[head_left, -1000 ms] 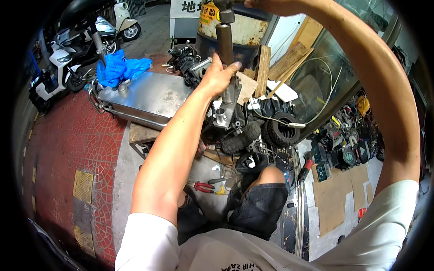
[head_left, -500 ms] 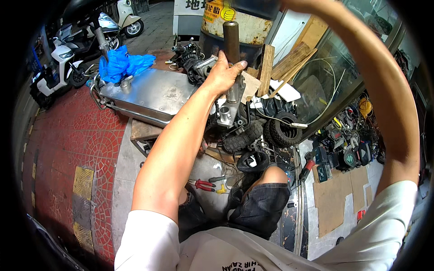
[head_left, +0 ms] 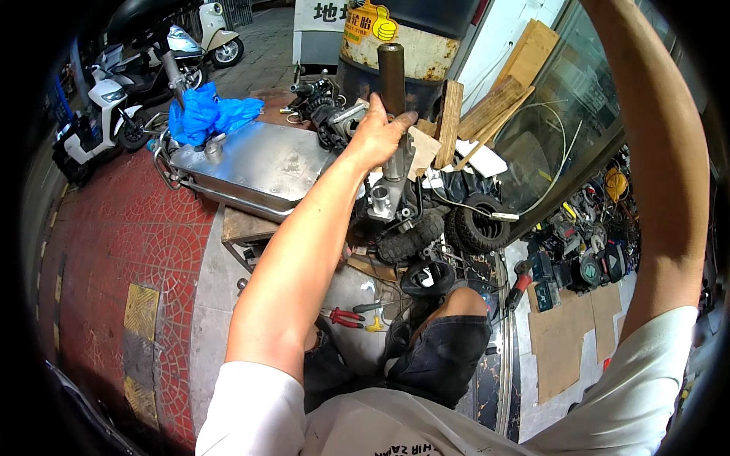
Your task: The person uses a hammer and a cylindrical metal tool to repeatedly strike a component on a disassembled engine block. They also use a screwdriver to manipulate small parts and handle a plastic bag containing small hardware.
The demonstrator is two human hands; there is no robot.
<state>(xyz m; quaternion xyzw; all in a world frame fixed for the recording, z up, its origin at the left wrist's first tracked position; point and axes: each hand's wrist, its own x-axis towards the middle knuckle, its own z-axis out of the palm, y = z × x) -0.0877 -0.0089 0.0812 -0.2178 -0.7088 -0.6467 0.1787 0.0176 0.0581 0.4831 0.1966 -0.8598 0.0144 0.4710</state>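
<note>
My left hand [head_left: 380, 140] is wrapped around the lower part of an upright brown metal tube [head_left: 391, 76]; the fingers behind it are hidden. Below the hand, a silver metal bracket with a round socket [head_left: 380, 199] sits at the end of a scooter frame with a flat silver deck [head_left: 262, 163]. My right forearm [head_left: 673, 167] reaches up past the top edge, so the right hand is out of the picture.
A blue plastic bag [head_left: 209, 114] lies on the deck's far end. Wood pieces [head_left: 450, 125], tyres [head_left: 480, 224] and a rusty drum [head_left: 426, 53] stand ahead. Red-handled pliers [head_left: 346, 318] lie on the floor near my feet; tools [head_left: 585, 258] crowd the right.
My right hand has risen out of the top of the picture. My left hand stays around the tube; the whole view has shifted slightly.
</note>
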